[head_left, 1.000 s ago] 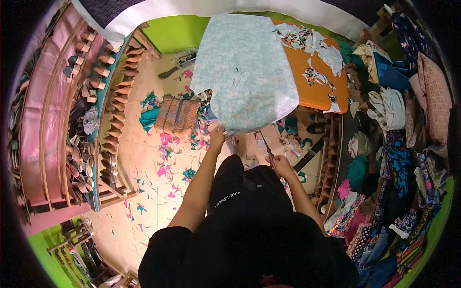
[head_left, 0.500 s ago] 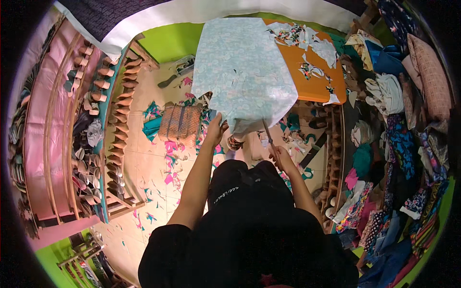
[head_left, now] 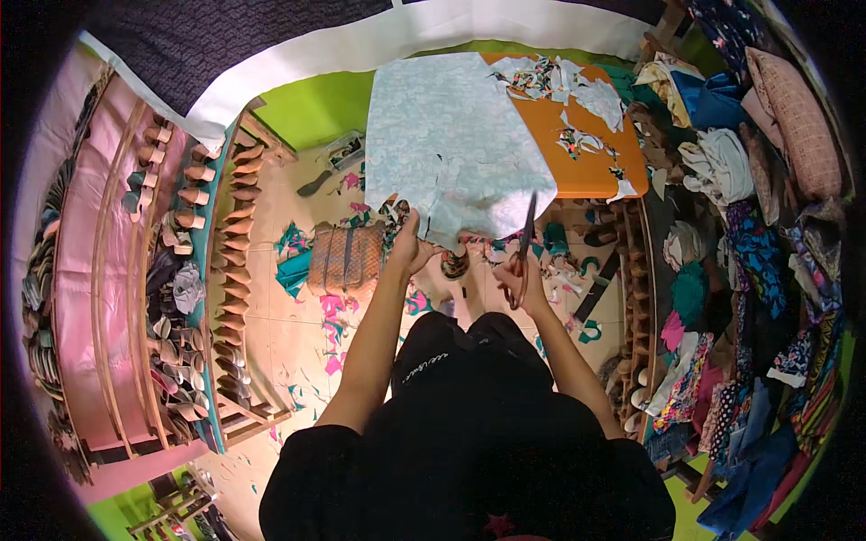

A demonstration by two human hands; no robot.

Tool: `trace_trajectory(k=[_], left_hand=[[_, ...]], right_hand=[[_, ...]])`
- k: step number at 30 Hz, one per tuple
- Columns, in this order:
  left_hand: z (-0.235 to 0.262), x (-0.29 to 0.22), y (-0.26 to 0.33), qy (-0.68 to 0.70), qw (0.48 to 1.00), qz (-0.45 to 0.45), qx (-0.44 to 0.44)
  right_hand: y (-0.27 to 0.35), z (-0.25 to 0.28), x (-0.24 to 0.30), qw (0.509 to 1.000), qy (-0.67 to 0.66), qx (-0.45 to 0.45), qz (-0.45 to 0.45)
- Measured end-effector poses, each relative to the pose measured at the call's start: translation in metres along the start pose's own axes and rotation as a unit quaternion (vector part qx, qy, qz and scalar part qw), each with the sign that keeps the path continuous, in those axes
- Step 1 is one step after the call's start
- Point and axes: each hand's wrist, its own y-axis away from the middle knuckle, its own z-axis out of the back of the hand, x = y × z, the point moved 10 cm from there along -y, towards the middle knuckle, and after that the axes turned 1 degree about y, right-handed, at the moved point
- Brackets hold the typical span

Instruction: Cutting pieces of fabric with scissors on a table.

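A large pale blue-white cloth (head_left: 460,135) with a faint pattern lies spread on the table, its near edge drooping over the side. At its near left corner my left hand (head_left: 409,248) is closed on the edge; the fingertips are partly hidden. My right hand (head_left: 525,287) grips the handles of long dark scissors (head_left: 528,230). Their blades point upward and look closed, alongside the cloth's near right edge. Below the cloth's near edge, a small patterned round thing (head_left: 454,263) shows close to the floor.
Cloth scraps (head_left: 591,140) lie on the orange table (head_left: 528,126). A brown woven bag (head_left: 347,257) stands on the floor among pink and green offcuts (head_left: 334,316). Shoe racks (head_left: 221,298) line the left, and piled clothes (head_left: 722,171) crowd the right.
My right hand has drawn the scissors back from the cloth's near edge and turned them more upright. The left hand stays at the corner, and the cloth's near edge has shifted.
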Motion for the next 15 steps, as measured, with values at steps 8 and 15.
trace_trajectory(k=[8, 15], left_hand=[[-0.028, -0.02, 0.007, -0.073, 0.997, -0.038, -0.012], [-0.032, -0.038, 0.006, -0.313, 0.936, -0.152, -0.046]], right_hand=[[-0.076, -0.025, 0.079, 0.974, 0.117, 0.012, 0.196], [-0.117, -0.077, 0.099, 0.955, 0.258, 0.023, 0.146]])
